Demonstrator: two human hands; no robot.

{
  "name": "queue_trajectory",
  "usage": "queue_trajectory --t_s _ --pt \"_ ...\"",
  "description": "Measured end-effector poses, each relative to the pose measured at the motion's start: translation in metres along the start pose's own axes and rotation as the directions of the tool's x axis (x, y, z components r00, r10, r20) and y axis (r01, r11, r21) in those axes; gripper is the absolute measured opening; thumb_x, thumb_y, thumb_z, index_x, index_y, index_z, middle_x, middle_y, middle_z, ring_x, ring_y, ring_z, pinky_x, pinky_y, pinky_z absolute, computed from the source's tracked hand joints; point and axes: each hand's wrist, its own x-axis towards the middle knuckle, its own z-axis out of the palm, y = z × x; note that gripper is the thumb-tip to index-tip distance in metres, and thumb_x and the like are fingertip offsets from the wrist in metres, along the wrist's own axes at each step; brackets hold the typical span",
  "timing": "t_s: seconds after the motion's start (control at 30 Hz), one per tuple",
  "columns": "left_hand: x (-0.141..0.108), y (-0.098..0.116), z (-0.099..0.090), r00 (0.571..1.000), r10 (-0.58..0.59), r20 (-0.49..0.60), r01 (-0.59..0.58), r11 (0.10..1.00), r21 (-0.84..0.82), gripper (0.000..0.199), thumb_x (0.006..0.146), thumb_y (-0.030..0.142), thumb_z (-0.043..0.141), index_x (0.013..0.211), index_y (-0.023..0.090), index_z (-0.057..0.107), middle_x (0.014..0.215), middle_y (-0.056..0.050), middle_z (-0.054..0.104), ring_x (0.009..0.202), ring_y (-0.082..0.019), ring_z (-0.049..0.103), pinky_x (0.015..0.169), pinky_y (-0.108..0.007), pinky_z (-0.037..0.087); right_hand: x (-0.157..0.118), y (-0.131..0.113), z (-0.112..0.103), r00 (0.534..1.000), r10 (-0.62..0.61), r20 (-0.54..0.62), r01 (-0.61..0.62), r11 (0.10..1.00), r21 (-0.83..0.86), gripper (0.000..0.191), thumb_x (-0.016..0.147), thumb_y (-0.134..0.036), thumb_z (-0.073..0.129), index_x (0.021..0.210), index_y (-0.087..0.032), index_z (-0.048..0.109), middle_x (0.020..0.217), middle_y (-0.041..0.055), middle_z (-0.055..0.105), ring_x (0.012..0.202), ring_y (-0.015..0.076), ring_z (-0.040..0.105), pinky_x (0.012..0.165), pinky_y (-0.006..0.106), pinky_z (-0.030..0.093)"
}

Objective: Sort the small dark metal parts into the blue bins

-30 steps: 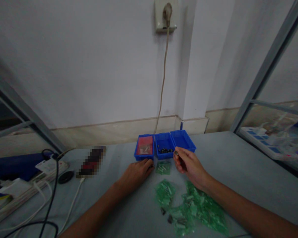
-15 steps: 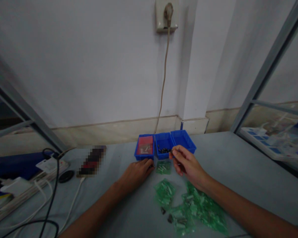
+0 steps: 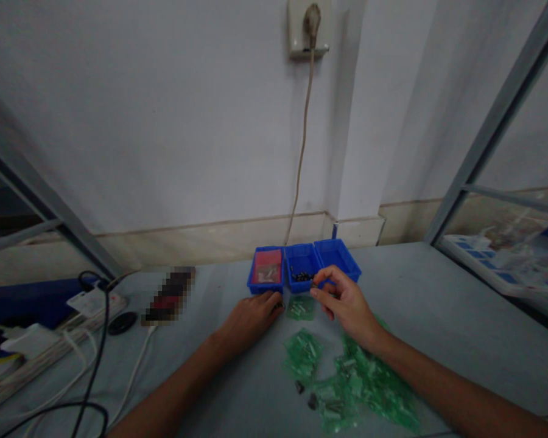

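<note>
My right hand [image 3: 344,301] is pinched in front of the blue bins, with a small dark metal part [image 3: 315,286] at its fingertips. My left hand [image 3: 260,311] rests on the table with curled fingers, below the left blue bin [image 3: 251,286]; what they close on is mostly hidden. Between the hands lies a small green bag [image 3: 300,308] with silvery pieces inside. Small black parts [image 3: 302,277] lie in the middle blue bin [image 3: 302,252]. A red packet with a clear bag [image 3: 268,266] fills the left bin.
Nearer me are more green bags [image 3: 304,354], a large green bag pile [image 3: 383,392] under my right forearm, and loose dark pieces [image 3: 312,401]. The right blue bin [image 3: 338,255] stands by the wall. Cables, a power strip [image 3: 50,353] and a blurred-out device [image 3: 168,296] lie left.
My right hand has shifted slightly, its fingers drawn a little back from the middle bin and turned. My left hand has stayed in place.
</note>
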Motion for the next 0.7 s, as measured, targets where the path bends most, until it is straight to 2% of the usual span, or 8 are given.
queue_trajectory --t_s 0.37,0.57,0.7 --pt "0.0 0.0 -0.002 1.0 0.0 0.016 0.0 1.0 -0.008 0.019 0.105 0.035 0.038 0.108 0.023 0.053 0.108 -0.004 0.066 0.091 -0.019 0.067 0.076 -0.029 0.052 0.002 0.001 0.001 0.997 0.068 -0.029 -0.065 0.995 0.078 0.026 0.088 -0.045 0.067 0.099 -0.022 0.06 0.053 -0.007 0.053 0.043 0.011 0.045 0.038 0.02 0.037" --pt "0.0 0.001 -0.003 1.0 -0.004 0.012 0.004 1.0 -0.005 0.019 0.105 0.035 0.039 0.109 0.023 0.053 0.107 -0.005 0.067 0.09 -0.02 0.067 0.077 -0.03 0.052 0.003 -0.005 0.002 0.996 0.083 -0.045 -0.075 0.984 0.165 0.034 0.086 -0.052 0.068 0.098 -0.021 0.061 0.077 0.0002 0.067 0.046 0.0093 0.047 0.038 0.02 0.037" --pt "0.0 0.001 -0.001 1.0 -0.003 0.0 0.003 1.0 -0.018 0.019 0.104 0.035 0.039 0.108 0.024 0.054 0.107 -0.004 0.067 0.091 -0.02 0.067 0.078 -0.029 0.052 0.003 -0.009 0.003 0.995 0.093 -0.048 -0.083 0.98 0.182 0.037 0.085 -0.057 0.067 0.091 -0.02 0.061 0.075 0.0 0.064 0.045 0.0087 0.045 0.038 0.021 0.036"
